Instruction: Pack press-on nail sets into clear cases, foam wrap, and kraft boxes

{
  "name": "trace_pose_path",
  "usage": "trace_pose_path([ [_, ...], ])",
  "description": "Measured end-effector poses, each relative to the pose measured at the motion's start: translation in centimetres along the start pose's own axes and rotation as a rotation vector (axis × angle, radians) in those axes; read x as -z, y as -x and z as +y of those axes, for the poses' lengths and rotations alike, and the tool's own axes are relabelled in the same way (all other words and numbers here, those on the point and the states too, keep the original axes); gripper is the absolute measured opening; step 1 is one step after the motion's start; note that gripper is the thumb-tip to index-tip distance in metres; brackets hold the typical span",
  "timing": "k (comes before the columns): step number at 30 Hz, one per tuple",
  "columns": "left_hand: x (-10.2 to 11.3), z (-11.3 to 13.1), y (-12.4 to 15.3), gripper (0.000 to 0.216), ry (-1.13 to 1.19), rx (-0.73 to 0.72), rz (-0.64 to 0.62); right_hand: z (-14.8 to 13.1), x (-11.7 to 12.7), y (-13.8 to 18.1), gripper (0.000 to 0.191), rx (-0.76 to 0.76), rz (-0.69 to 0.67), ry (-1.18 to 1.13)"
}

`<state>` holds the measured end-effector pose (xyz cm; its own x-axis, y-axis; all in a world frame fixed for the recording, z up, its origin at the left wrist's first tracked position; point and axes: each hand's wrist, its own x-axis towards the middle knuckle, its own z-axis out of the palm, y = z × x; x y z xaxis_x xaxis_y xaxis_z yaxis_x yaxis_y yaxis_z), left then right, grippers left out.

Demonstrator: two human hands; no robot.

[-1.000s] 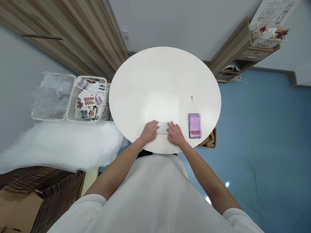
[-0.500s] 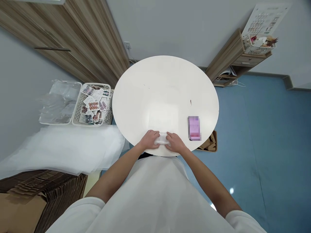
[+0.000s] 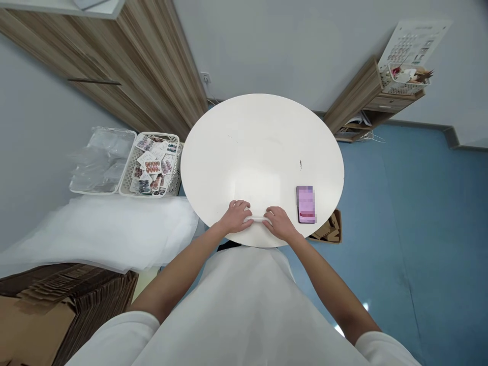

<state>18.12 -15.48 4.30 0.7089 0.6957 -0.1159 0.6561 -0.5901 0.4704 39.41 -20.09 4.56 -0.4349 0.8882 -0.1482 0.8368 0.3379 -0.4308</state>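
Note:
Near the front edge of the round white table (image 3: 263,132), my left hand (image 3: 236,217) and my right hand (image 3: 281,222) grip a small white wrapped packet (image 3: 257,218) by its two ends. It shows as a narrow, pale strip between my fingertips. Thumbs are on the near side, bent fingers on the far side. What the wrapping contains cannot be made out. To the right of my right hand lies a phone (image 3: 306,204) with a blurred pinkish screen.
Left of the table are a white basket (image 3: 122,186) of press-on nail cards, a tray of clear bags (image 3: 109,145), white foam sheets (image 3: 114,229) and stacked cardboard (image 3: 34,325). A box of cardboard pieces (image 3: 330,230) stands below the table's right edge. A wooden shelf (image 3: 354,96) is farther back.
The packet has turned from its broad face to a thin edge-on strip, with my fingers shifting around it. The whole view has tilted slightly, moving the surroundings a little down.

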Motion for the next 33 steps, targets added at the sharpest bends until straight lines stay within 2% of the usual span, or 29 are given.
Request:
trace_pose_path([
  [4, 0.3, -0.5, -0.2, 0.033, 0.029, 0.035, -0.064, 0.1, 0.4, -0.8, 0.03, -0.041, -0.071, -0.008],
  [10, 0.1, -1.0, -0.3, 0.034, 0.143, 0.11, -0.137, 0.5, 0.1, -1.3, 0.033, -0.092, -0.156, -0.055],
  [14, -0.1, -1.3, -0.9, 0.036, 0.234, 0.174, -0.154, 0.9, -0.1, -1.7, 0.032, -0.205, -0.182, -0.171],
  [18, -0.1, -2.3, -2.0, 0.039, 0.378, 0.266, -0.243, 1.6, -0.3, -2.4, 0.032, -0.315, -0.193, -0.321],
  [21, -0.4, -3.1, -2.8, 0.04, 0.442, 0.359, -0.293, 2.1, -0.4, -2.9, 0.032, -0.404, -0.209, -0.368],
  [23, -0.7, -3.6, -3.2, 0.038, 0.449, 0.431, -0.28, 2.4, -0.6, -3.2, 0.03, -0.437, -0.212, -0.361],
  [27, -1.1, -4.3, -3.1, 0.03, 0.388, 0.594, -0.227, 2.8, -1.0, -3.4, 0.031, -0.55, -0.138, -0.265],
  [30, -1.2, -4.3, -2.4, 0.027, 0.277, 0.686, -0.189, 3.1, -1.5, -3.0, 0.03, -0.63, -0.027, -0.134],
  [32, -1.2, -3.9, -1.8, 0.028, 0.117, 0.674, -0.077, 3.1, -1.8, -2.6, 0.03, -0.589, 0.097, -0.015],
  [33, -1.2, -3.6, -1.5, 0.03, 0.032, 0.618, -0.007, 3.1, -2.0, -2.4, 0.031, -0.524, 0.154, 0.04],
])
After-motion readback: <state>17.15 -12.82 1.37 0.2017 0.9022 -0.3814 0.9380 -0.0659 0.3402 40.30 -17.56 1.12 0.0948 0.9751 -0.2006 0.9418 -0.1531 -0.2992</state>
